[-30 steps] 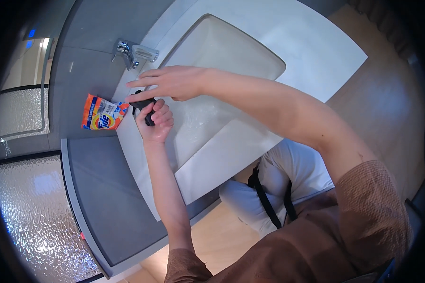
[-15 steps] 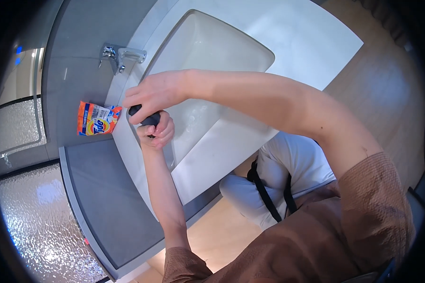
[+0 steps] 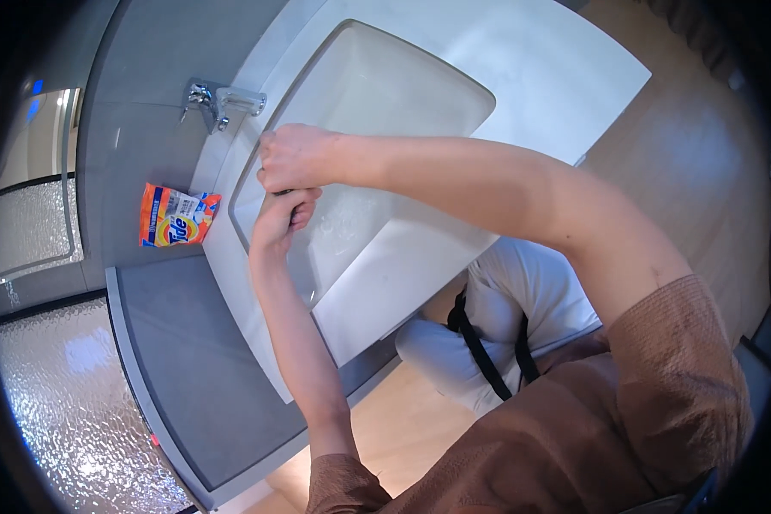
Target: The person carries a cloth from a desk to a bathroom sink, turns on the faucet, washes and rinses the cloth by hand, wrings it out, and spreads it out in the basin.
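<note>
Forms a smooth, glossy white counter (image 3: pixel 565 73) with a sunken, four-sided, pale basin (image 3: pixel 394 81) set in. Meets, along the left edge by the wall, a shiny chrome metal faucet (image 3: pixel 240 101) and a rumpled orange-and-blue plastic pouch (image 3: pixel 178 216) of unclear footing.

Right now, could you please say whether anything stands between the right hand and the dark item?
Nothing visible does: the right hand meets the left hand, with a sliver of the dark item showing between them.

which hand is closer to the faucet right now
The right. In the view, the right hand is curled a little below and right of the faucet; the left hand is lower, directly below the right hand and farther from the faucet.
</note>
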Tool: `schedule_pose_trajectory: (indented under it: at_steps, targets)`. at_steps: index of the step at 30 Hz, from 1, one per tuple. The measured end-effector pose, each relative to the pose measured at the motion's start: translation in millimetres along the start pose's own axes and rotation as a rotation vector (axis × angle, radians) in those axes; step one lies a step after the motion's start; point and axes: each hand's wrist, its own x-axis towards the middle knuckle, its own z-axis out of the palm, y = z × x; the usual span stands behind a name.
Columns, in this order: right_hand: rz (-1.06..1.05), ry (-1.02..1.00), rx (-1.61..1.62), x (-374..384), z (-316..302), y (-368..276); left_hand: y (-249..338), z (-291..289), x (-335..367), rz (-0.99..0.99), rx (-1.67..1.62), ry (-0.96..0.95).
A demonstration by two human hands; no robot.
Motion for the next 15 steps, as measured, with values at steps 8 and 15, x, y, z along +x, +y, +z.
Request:
schedule_pose_trajectory:
  at_steps: [8,15]
  targets:
    - [0.133,-0.257,-0.048,4,-4,-5,-7,15,30,0.324,0.732,0.595]
    - [0.385,-0.616,0.027,10,-18,3,5,38,30,0.079,0.993,0.708]
